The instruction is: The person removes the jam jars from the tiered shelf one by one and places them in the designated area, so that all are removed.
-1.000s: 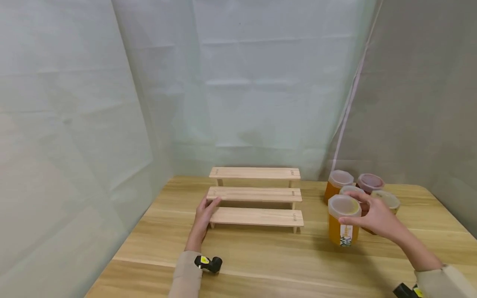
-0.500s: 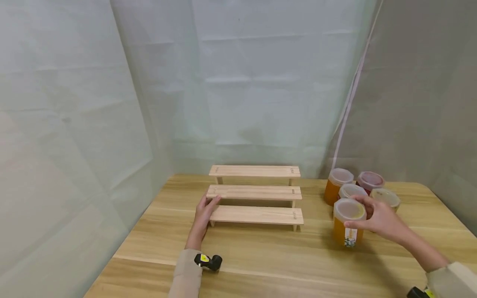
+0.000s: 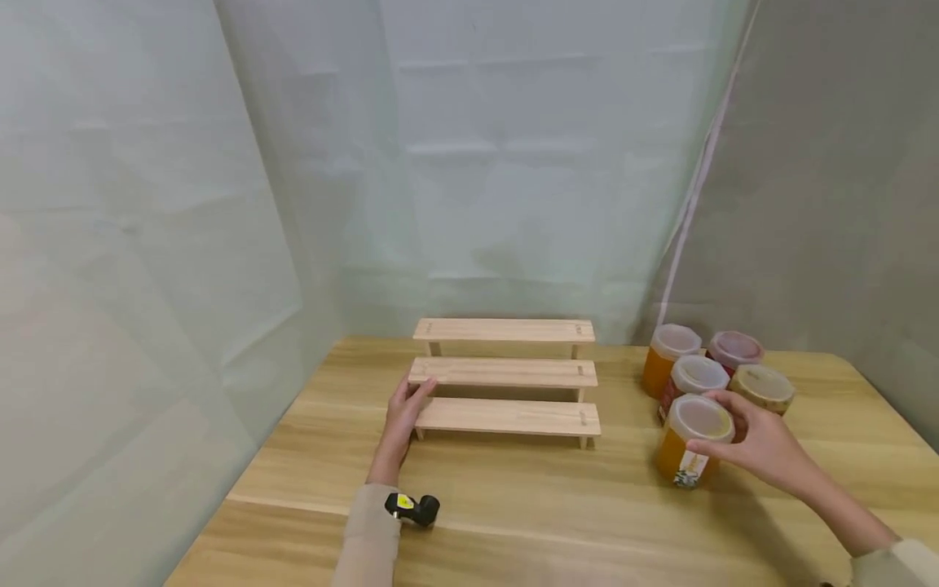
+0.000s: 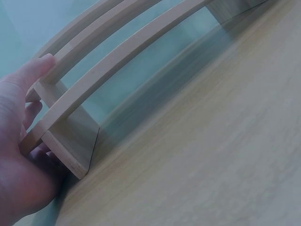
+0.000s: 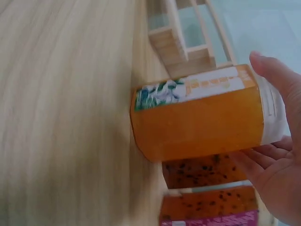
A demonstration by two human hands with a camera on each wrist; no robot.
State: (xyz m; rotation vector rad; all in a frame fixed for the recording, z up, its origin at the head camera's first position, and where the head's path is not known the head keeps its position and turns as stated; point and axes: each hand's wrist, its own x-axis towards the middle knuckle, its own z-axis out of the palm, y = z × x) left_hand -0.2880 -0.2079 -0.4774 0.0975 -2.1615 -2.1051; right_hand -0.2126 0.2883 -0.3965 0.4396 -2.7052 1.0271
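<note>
My right hand (image 3: pixel 766 444) holds a jar of orange contents (image 3: pixel 676 452) near its translucent lid, thumb on one side and fingers on the other. The jar leans slightly, its base toward the left, close over the table in front of the other jars. Its flowered white label (image 5: pixel 193 89) shows in the right wrist view. On the left, my other hand (image 3: pixel 399 417) grips the end of a three-tier wooden shelf (image 3: pixel 506 372). In the left wrist view the thumb (image 4: pixel 40 68) lies on the middle board and the fingers go round the side support, partly hidden.
Behind the held jar stand an orange jar (image 3: pixel 658 373), a jar with a clear lid (image 3: pixel 699 375), a dark red one (image 3: pixel 736 349) and one with a yellowish lid (image 3: pixel 763 387). Pale cloth (image 3: pixel 506 163) hangs behind the wooden table (image 3: pixel 513 522).
My right hand has moved right with the jar, bringing it nearer the others and tilting it. The left hand stays on the shelf.
</note>
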